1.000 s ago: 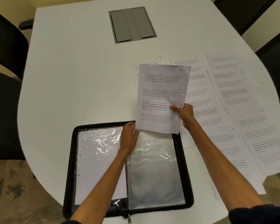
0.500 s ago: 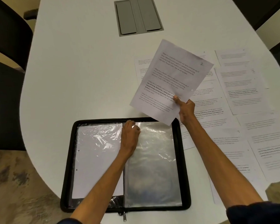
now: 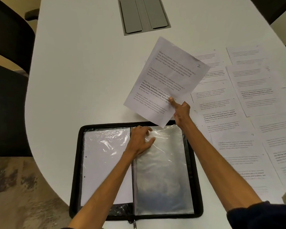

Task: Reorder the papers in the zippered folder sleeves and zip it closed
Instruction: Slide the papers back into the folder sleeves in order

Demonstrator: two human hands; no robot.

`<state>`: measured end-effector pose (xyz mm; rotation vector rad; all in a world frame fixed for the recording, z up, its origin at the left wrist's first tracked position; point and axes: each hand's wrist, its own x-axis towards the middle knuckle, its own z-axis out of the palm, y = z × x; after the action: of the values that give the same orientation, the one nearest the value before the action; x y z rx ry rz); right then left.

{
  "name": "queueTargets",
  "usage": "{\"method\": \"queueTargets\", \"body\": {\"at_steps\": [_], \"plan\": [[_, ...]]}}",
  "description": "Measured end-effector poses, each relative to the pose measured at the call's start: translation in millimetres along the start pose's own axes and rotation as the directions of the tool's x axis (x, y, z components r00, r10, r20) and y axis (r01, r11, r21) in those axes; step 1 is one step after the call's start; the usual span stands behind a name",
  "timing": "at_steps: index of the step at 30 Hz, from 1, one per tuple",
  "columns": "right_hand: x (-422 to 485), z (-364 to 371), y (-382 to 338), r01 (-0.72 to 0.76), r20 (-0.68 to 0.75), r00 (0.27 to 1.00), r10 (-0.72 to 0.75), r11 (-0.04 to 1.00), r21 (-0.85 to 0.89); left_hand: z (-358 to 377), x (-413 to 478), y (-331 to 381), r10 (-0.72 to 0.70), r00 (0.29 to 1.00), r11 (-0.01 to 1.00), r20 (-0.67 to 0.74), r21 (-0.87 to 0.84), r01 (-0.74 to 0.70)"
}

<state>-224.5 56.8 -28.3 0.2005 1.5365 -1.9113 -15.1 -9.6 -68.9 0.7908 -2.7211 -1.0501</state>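
Black zippered fabric folder (image 3: 76,171) lies open at near edge of white oval table (image 3: 81,71): blank white sheet (image 3: 104,171) in left half, clear plastic sleeve (image 3: 163,179) on right, left hand (image 3: 139,140) pinching that sleeve's far end by the spine. Right hand (image 3: 182,111) holds printed white paper sheet (image 3: 168,76) tilted above folder's far right corner. Loose printed white pages (image 3: 238,146) overlap on table right of folder; grey rectangular hatch (image 3: 144,14) set in table behind.

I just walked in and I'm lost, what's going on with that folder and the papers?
A person's right hand holds a printed sheet marked 2 above the open zippered folder. The left hand pinches the top of the right-side clear sleeve, seemingly opening it. More loose sheets lie spread on the table alongside.
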Motion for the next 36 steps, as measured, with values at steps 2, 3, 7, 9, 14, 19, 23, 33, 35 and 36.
{"method": "queueTargets", "body": {"at_steps": [2, 3, 7, 9, 14, 19, 23, 33, 35, 36], "plan": [[-1, 3, 2, 0.000, -0.009, 1.000, 0.000, 1.000, 0.009, 2, 3, 6, 0.015, 1.000, 1.000, -0.010, 0.006, -0.015], [0, 4, 3, 0.000, -0.011, 1.000, 0.001, 1.000, 0.021, 3, 4, 9, 0.022, 1.000, 1.000, -0.020, 0.019, -0.022], [2, 4, 2, -0.009, -0.005, 1.000, 0.009, 0.999, 0.041, 3, 10, 18, 0.012, 0.997, 0.999, -0.075, 0.046, -0.009], [3, 3, 1, -0.013, -0.008, 1.000, 0.013, 0.999, 0.030, 4, 12, 21, 0.009, 0.997, 0.998, -0.078, 0.066, -0.004], [2, -1, 3, 0.019, 0.010, 1.000, -0.019, 0.997, -0.079, 3, 16, 27, -0.003, 0.998, 1.000, -0.069, 0.021, 0.005], [2, -15, 8, 0.017, -0.015, 1.000, -0.021, 0.982, -0.186, 0, 20, 29, -0.023, 0.999, 0.999, -0.025, 0.023, 0.024], [7, -29, 2, 0.057, -0.027, 0.998, -0.065, 0.966, -0.253, -4, 21, 24, -0.055, 0.998, 0.998, 0.005, 0.027, 0.055], [4, -53, -20, 0.049, 0.003, 0.999, -0.052, 0.916, -0.397, -37, 17, -13, -0.174, 0.980, 0.954, 0.097, 0.263, 0.143], [3, -57, -18, 0.045, 0.015, 0.999, -0.042, 0.911, -0.410, -43, 16, -18, -0.192, 0.976, 0.953, 0.103, 0.259, 0.160], [3, -57, -17, 0.045, 0.022, 0.999, -0.039, 0.910, -0.412, -45, 16, -19, -0.200, 0.974, 0.954, 0.103, 0.247, 0.170]]}}
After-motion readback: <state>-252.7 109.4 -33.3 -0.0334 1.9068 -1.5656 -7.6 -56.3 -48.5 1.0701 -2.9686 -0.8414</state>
